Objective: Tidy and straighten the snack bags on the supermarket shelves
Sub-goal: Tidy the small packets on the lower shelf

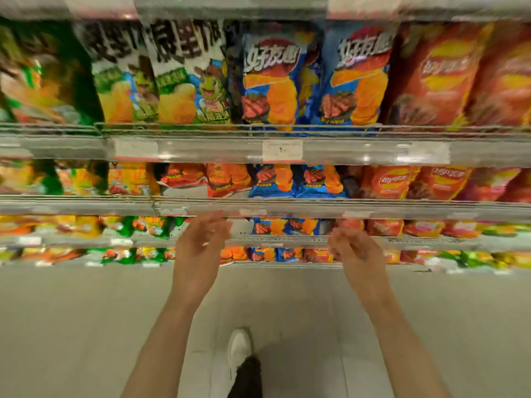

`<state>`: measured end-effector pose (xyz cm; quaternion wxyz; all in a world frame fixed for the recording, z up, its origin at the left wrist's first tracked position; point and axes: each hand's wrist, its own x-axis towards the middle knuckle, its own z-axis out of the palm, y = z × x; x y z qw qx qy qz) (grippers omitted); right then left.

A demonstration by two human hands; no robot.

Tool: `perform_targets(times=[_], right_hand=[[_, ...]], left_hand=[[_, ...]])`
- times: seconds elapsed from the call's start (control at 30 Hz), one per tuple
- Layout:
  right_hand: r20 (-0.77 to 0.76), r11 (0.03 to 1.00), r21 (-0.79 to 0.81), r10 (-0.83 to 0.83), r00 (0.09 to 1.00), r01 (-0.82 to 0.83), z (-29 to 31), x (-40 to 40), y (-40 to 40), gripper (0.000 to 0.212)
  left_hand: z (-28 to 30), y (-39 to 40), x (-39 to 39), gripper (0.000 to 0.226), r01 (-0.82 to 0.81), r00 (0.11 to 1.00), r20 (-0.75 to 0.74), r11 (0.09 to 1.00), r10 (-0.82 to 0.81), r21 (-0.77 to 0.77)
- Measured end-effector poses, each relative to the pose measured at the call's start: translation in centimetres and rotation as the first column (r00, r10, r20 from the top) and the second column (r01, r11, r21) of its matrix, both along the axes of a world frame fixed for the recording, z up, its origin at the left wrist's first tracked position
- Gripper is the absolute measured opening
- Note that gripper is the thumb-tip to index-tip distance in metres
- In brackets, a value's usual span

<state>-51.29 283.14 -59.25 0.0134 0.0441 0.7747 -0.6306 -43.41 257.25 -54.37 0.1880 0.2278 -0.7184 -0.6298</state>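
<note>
Rows of snack bags fill the shelves in front of me. Two blue chip bags (pixel 271 81) stand upright on the upper shelf, with red bags (pixel 436 79) to their right and white-and-green bags (pixel 186 76) to their left. One shelf down, an orange bag (pixel 184 175) lies tipped beside small blue bags (pixel 273 180). My left hand (pixel 204 239) and my right hand (pixel 356 248) hang in front of the lower shelves with fingers loosely curled and apart. Neither hand holds or touches a bag. The picture is blurred by motion.
Wire rails and clear price strips (pixel 281 150) run along each shelf front. Lower shelves carry more small orange, green and blue bags (pixel 275 226). Below is a pale floor (pixel 86 326), with a white shoe (pixel 238 347) on it.
</note>
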Motion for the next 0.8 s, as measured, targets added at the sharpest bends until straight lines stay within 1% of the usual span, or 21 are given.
perform_targets(times=[0.1, 0.17, 0.3, 0.47, 0.57, 0.67, 0.8], right_hand=[[0.009, 1.000, -0.009, 0.019, 1.000, -0.019, 5.4, 3.1, -0.4, 0.007], [0.017, 0.999, 0.007, 0.043, 0.999, -0.043, 8.4, 4.9, -1.1, 0.007], [0.051, 0.997, 0.004, 0.082, 0.995, -0.082, 12.4, 7.5, -4.1, 0.007], [0.051, 0.997, 0.045, 0.060, 0.997, -0.062, 15.2, 10.0, -10.5, 0.018], [0.062, 0.997, 0.056, 0.046, 0.997, -0.049, 15.6, 11.2, -14.8, 0.007], [0.057, 0.997, 0.067, 0.044, 0.997, -0.047, 16.4, 11.3, -20.1, 0.010], [0.055, 0.991, 0.101, 0.081, 0.995, -0.086, 16.8, 11.0, -26.5, 0.008]], left_hand=[[4.9, 0.0, 4.0, 0.026, -0.021, 1.000, 0.011, 0.999, 0.020, 0.032], [7.3, -0.5, 6.1, 0.028, -0.033, 0.999, 0.025, 0.998, 0.031, 0.054], [10.7, -3.2, 9.1, 0.027, -0.021, 1.000, 0.023, 0.998, 0.019, 0.067], [12.8, -9.8, 10.7, 0.024, -0.024, 1.000, 0.006, 0.993, 0.024, 0.115], [13.7, -14.9, 11.0, 0.019, 0.010, 1.000, -0.007, 0.992, -0.009, 0.125], [14.2, -20.1, 11.0, 0.015, 0.040, 0.999, -0.024, 0.994, -0.038, 0.098], [14.2, -26.1, 11.4, 0.013, 0.012, 1.000, 0.001, 0.994, -0.013, 0.109]])
